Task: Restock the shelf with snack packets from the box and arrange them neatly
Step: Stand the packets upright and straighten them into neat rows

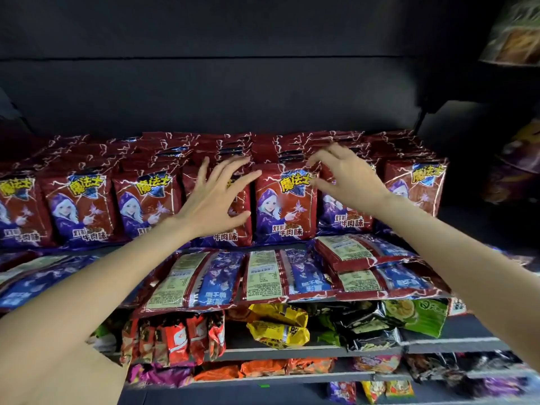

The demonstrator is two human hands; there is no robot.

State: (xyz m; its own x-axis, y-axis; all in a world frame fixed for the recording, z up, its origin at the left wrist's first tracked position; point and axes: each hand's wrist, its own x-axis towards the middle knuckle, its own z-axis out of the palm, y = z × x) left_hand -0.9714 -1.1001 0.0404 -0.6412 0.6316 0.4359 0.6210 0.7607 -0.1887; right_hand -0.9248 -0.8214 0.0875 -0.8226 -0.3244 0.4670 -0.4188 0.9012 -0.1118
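So from my feed both hands are up at the red snack packets (285,204) standing in a front row on the shelf (292,246). My left hand (214,200) is flat and spread, fingers straight, pressing on one packet's face. My right hand (347,176) has loosely bent fingers over the packet tops, gripping nothing. More packets (267,274) lie face-down along the front edge

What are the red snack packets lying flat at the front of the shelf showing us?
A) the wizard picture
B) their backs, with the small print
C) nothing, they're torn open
B: the flat packets lie with pale printed label panels up, while the upright packets behind show the wizard picture.
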